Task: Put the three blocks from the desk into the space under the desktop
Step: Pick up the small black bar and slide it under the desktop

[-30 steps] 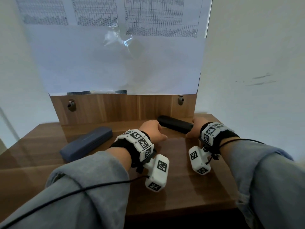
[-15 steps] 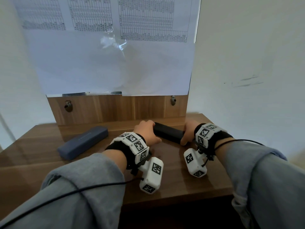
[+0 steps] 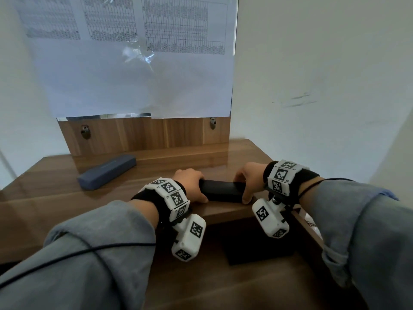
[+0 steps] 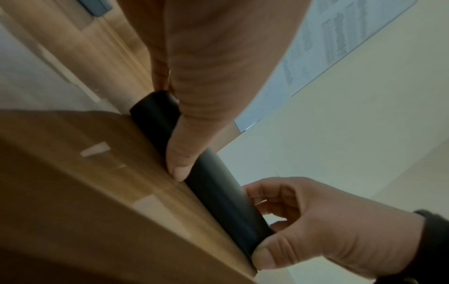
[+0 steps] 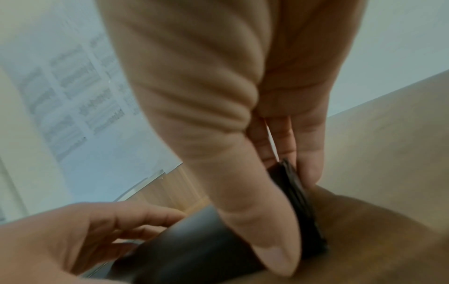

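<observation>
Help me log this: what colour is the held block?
Black block, clearest in the head view.

Glossy wood-grain table (image 3: 67, 198); smooth matt black block (image 3: 221, 190); matt blue block (image 3: 107, 174); paper sheets (image 3: 134, 74) on the wall.

The black block's (image 3: 220, 190) 2 ends lay hidden under both hands; the wall sheets' (image 3: 183, 25) print was too blurred to read.

2 blocks — 1 black block (image 3: 220, 190), 1 blue block (image 3: 106, 174), 2 hands
</observation>
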{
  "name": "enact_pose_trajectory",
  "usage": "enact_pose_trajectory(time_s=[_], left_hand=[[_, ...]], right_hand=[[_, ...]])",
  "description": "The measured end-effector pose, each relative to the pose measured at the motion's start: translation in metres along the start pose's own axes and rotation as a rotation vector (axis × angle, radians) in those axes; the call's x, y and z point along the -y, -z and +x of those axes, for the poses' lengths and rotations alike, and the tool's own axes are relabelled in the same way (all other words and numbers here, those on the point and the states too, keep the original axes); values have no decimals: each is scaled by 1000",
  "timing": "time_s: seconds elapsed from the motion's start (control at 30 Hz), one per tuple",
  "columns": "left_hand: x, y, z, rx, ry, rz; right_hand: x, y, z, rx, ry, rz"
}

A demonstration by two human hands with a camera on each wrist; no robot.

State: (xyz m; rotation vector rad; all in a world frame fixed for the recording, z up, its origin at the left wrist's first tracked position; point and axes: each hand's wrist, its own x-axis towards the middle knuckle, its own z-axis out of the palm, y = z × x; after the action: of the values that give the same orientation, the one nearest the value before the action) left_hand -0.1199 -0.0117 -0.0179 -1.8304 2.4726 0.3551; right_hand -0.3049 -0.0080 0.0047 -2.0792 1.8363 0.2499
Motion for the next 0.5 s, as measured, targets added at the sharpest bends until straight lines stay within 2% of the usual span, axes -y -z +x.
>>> enact_pose_trajectory(time_s=[0.27, 0.5], left_hand=[[-28, -7, -51, 98, -120, -8], [-54, -14, -73, 240, -123, -45]], right_hand=[[-27, -20, -65, -14, 32, 40], [-39, -27, -93, 115, -2, -2]])
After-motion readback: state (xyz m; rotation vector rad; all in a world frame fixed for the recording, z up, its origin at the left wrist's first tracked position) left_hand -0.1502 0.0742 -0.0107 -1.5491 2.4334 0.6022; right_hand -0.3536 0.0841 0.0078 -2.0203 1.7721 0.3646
